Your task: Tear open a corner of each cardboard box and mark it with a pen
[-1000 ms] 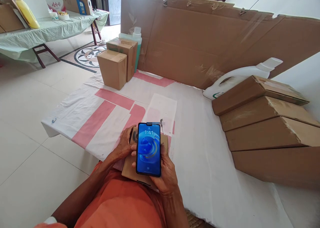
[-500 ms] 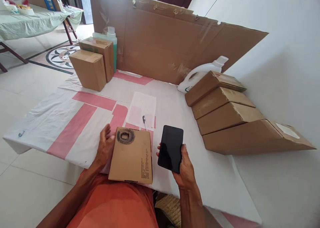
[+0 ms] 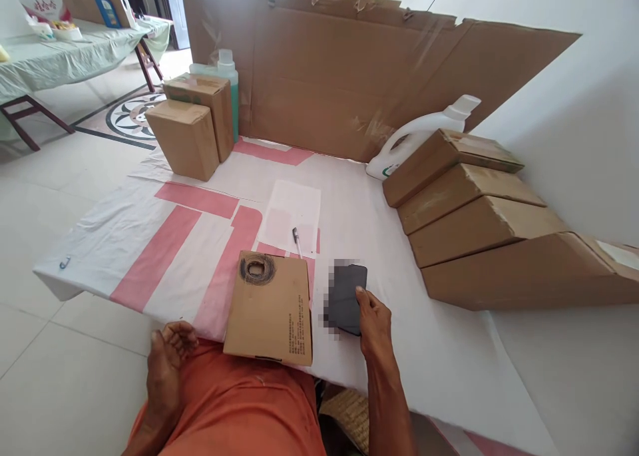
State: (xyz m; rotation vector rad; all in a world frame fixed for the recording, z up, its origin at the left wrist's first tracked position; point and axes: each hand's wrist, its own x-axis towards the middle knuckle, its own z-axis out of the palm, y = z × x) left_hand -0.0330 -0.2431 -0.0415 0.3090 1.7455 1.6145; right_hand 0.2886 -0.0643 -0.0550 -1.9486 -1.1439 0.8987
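My right hand (image 3: 373, 316) grips a black smartphone (image 3: 352, 303) by its right edge, above the table just right of the cardboard box. Part of the phone's left side is pixelated. My left hand (image 3: 172, 356) is turned palm up near my lap, left of the box, with loosely curled fingers and nothing in it. The flat brown cardboard box (image 3: 269, 316) lies at the table's near edge, with a dark scribbled ring around a small hole and printed text on its top. Neither hand touches the box.
A pen (image 3: 297, 241) and a white paper sheet (image 3: 294, 203) lie beyond the box. Several cardboard boxes (image 3: 464, 243) line the right side by a white jug (image 3: 419, 133). Two boxes (image 3: 182, 136) and a green-liquid bottle (image 3: 234, 103) stand back left, before a cardboard panel (image 3: 319, 76).
My left hand has drawn back from the box's left side toward my lap. My right hand has turned the phone and now holds it by the edge.
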